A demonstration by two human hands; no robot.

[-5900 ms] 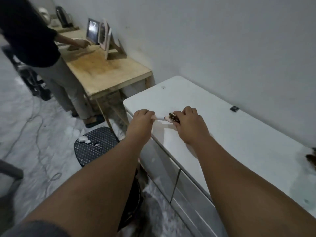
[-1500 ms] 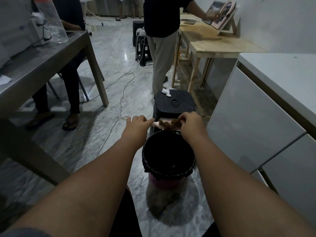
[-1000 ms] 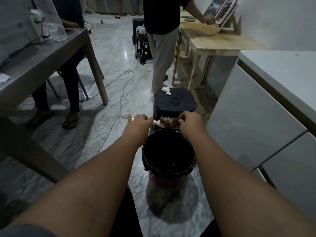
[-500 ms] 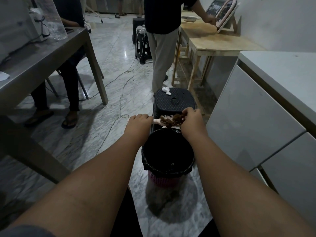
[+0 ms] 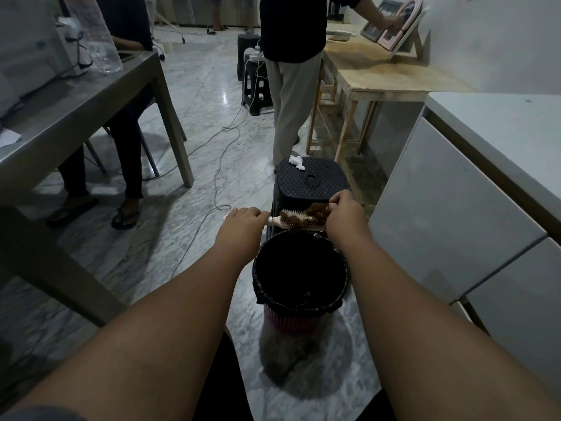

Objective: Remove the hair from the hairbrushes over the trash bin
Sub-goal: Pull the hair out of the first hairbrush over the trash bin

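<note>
My left hand [image 5: 243, 224] grips the handle of a pink hairbrush [image 5: 290, 223], held level over the far rim of the trash bin [image 5: 303, 302]. The bin has a black liner and a pink woven base. A clump of brown hair [image 5: 317, 212] sits in the bristles at the brush's right end. My right hand [image 5: 344, 215] pinches that clump, lifted partly off the bristles. The bristles at the left end are bare.
A black plastic stool [image 5: 311, 180] with crumpled white tissue stands just behind the bin. White cabinets [image 5: 455, 214] line the right, a grey table [image 5: 76, 110] the left. A person [image 5: 291, 71] stands at a wooden table [image 5: 385, 71] beyond. Cables [image 5: 212, 165] cross the marble floor.
My right hand has pulled the hair rightward and up off the bristles, baring the brush's left end. Earlier I carried the brush from the white counter to above the bin.
</note>
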